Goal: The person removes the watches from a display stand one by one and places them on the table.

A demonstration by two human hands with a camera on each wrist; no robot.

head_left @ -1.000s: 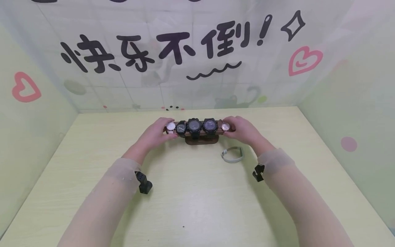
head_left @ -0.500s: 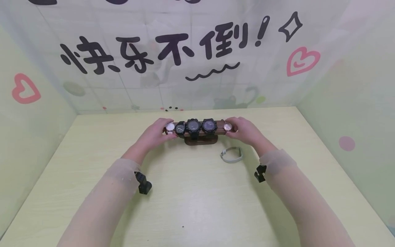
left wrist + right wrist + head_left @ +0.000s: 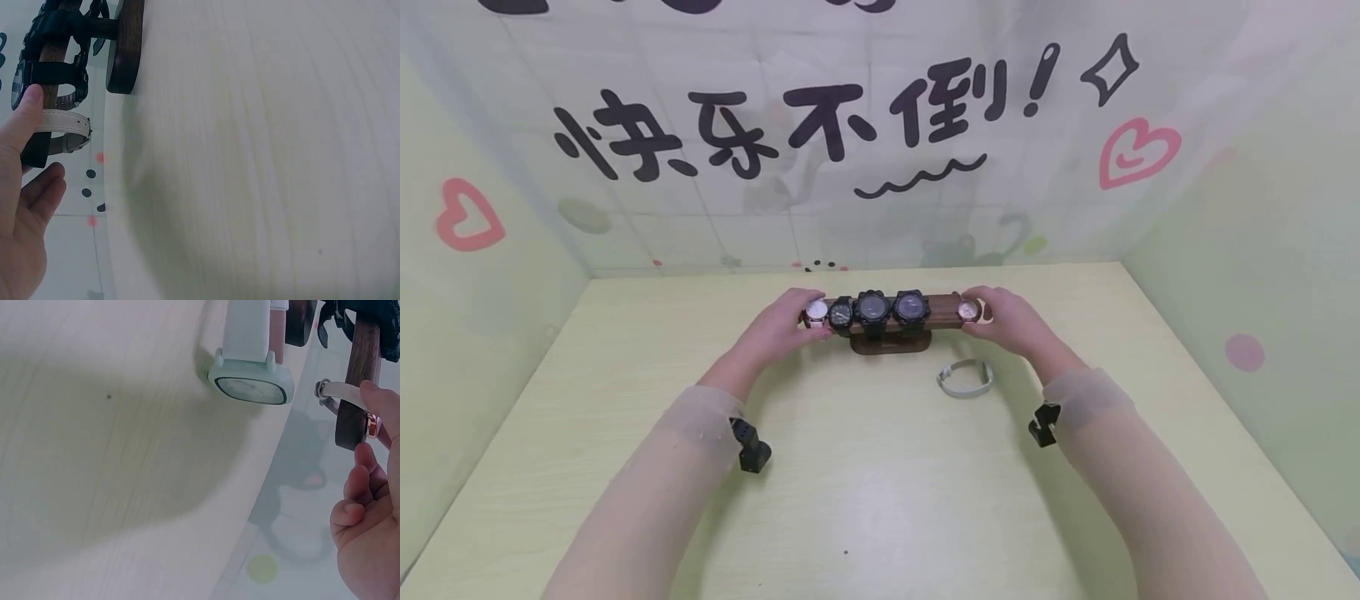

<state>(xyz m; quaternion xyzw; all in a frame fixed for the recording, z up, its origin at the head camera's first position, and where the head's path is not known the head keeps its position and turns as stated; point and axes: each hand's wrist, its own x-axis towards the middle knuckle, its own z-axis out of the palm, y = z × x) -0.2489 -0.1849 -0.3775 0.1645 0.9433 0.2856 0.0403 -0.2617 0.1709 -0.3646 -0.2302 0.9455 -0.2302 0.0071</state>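
Note:
A dark wooden watch stand (image 3: 943, 309) stands at the back of the table, its crossbar carrying several watches. My left hand (image 3: 778, 327) grips the bar's left end around a white-strapped watch (image 3: 816, 311); the thumb lies in front in the left wrist view. Beside it hang a square black watch (image 3: 840, 314) and two round black watches (image 3: 873, 307). At the bar's right end my right hand (image 3: 1011, 323) pinches a rose-gold watch (image 3: 968, 310) with a pale strap (image 3: 342, 391). Its lower fingers are loosely curled below the bar end in the right wrist view.
A pale watch (image 3: 962, 393) with its strap closed in a loop lies on the table (image 3: 880, 483) in front of the stand's right side. Printed walls enclose the table at the back and sides. Black wrist mounts (image 3: 751, 446) hang from both sleeves.
My right hand has slid the rose-gold watch rightward along the bar, away from the black watches, baring a stretch of wood. The left hand keeps its place on the left end.

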